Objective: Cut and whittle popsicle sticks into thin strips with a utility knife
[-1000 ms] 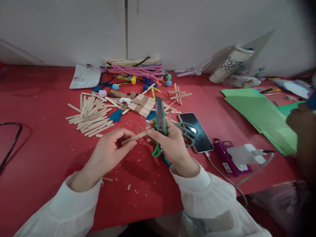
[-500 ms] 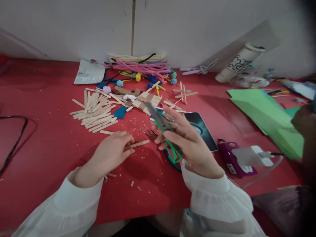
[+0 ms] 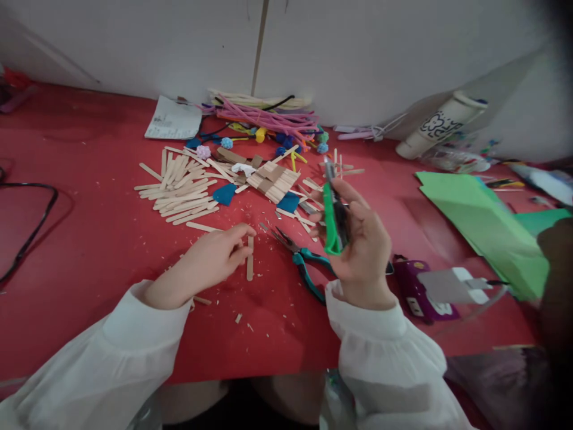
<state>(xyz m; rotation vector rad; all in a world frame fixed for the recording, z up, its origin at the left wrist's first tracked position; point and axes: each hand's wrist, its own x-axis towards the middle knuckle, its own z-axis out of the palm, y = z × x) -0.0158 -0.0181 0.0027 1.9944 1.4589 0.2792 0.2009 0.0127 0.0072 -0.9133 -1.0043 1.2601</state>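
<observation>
My left hand (image 3: pixel 219 254) is closed at the fingertips on a wooden craft stick (image 3: pixel 250 263), which points toward the table's front edge. My right hand (image 3: pixel 364 242) is raised above the table and wrapped round a green utility knife (image 3: pixel 332 221), its blade tip pointing up and away. Between the hands lie long-nose pliers (image 3: pixel 308 269) with teal handles, partly hidden by my right wrist. Beyond my left hand is a pile of loose craft sticks (image 3: pixel 183 188). A panel of joined sticks (image 3: pixel 280 184) with brown strips across it lies behind.
Pink pipe cleaners (image 3: pixel 268 116) and small pompoms lie along the wall. Right of me are a purple power block (image 3: pixel 418 292) with a white charger, green paper sheets (image 3: pixel 474 221) and a leaning tumbler (image 3: pixel 441 128). A black cable (image 3: pixel 40 224) runs at left. Wood scraps litter the red table (image 3: pixel 98 251).
My right hand has turned the utility knife more upright and moved slightly right, uncovering the pliers. In my left hand the craft stick has swung from pointing sideways to pointing toward me.
</observation>
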